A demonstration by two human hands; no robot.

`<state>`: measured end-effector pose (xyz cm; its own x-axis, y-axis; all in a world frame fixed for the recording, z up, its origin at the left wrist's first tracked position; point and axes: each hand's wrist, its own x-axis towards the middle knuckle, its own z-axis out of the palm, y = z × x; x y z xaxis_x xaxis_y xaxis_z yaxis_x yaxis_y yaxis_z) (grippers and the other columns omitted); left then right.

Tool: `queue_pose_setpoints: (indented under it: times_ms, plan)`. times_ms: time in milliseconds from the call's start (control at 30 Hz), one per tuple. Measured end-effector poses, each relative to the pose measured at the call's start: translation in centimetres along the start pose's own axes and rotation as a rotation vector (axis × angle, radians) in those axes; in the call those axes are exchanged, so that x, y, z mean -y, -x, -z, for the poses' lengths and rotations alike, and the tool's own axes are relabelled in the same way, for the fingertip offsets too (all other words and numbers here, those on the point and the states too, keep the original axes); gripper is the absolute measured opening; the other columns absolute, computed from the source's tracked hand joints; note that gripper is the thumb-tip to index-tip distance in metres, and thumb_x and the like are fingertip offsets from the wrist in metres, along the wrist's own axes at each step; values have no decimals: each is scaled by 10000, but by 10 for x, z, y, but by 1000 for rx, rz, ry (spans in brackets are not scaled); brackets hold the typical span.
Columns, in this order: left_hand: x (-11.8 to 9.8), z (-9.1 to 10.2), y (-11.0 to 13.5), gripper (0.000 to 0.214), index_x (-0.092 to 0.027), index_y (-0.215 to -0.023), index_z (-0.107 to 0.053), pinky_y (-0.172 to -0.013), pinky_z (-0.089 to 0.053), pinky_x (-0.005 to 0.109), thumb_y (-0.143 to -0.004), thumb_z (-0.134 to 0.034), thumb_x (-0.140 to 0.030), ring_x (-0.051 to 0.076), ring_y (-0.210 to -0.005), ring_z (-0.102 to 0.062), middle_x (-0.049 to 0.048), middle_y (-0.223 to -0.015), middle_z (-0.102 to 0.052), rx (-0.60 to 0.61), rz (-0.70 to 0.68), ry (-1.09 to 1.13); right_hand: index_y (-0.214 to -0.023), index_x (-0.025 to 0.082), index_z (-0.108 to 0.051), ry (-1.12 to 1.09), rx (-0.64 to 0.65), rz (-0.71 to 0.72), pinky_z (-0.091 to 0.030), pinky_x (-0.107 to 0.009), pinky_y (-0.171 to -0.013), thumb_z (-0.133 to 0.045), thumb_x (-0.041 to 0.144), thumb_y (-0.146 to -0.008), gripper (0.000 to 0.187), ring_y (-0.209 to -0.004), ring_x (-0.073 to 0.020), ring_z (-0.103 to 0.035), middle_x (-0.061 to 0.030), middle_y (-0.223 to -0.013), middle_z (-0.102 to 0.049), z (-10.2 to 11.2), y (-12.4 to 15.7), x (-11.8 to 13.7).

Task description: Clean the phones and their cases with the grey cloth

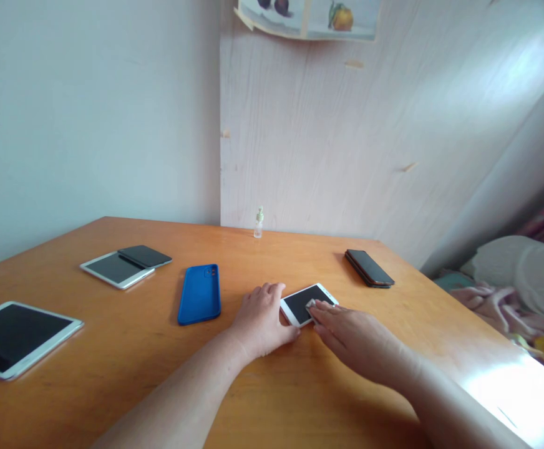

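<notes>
A white smartphone (301, 303) with a dark screen lies face up on the wooden table. My left hand (263, 321) grips its left end, thumb on the near edge and fingers at the far side. Under the fingertips of my right hand (347, 327), a small white wipe (310, 304) is pressed on the screen; most of it is hidden by the fingers. To the left of my left hand sits a blue phone case (200, 294), its open side up.
A white tablet (17, 337) lies at the left. Behind it, a dark phone (145, 255) overlaps a white device (115, 268). Dark stacked phones (370, 268) lie at the right. A small clear spray bottle (258, 223) stands near the wall. The table (272, 405) ends at right beside bedding.
</notes>
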<state>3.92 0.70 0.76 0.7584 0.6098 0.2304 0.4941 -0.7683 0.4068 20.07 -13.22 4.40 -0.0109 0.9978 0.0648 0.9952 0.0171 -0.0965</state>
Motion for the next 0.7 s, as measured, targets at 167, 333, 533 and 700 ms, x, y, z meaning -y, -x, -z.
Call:
queue_pose_setpoints:
  times_ms: [167, 333, 533, 700]
  plan:
    - [-1, 1, 0, 710, -203, -1272, -467, -961, -422, 430, -671, -693, -506, 327, -1154, -543, 130, -1229, -598, 21, 14, -1, -1292, 167, -600, -10, -14, -69, -493, -465, -989, -334, 337, -991, 437, -1178, -297, -607, -130, -1357, -587, -2, -4, -4]
    - [-2, 0, 1, 630, -191, -1238, -485, -931, -442, 445, -734, -625, -542, 330, -1114, -564, 140, -1203, -605, -8, 13, 6, -1397, 217, -520, -176, 36, 135, -390, -389, -1118, -301, 396, -1018, 472, -1316, -218, -493, -60, -1435, -523, -4, -1, 11]
    - [-2, -2, 1, 656, -194, -1237, -481, -941, -441, 450, -679, -671, -482, 331, -1121, -557, 135, -1195, -598, -7, -12, -5, -1322, 160, -596, -48, -53, -61, -343, -499, -1136, -291, 429, -1017, 508, -1294, -272, -514, -118, -1360, -585, -12, -9, -15]
    - [-3, -1, 2, 649, -183, -1242, -479, -934, -446, 467, -702, -644, -505, 339, -1109, -558, 140, -1191, -601, -4, 2, 3, -1386, 241, -535, -214, 35, 131, -313, -474, -1160, -283, 408, -1029, 467, -1348, -230, -454, -50, -1444, -507, -9, -6, 8]
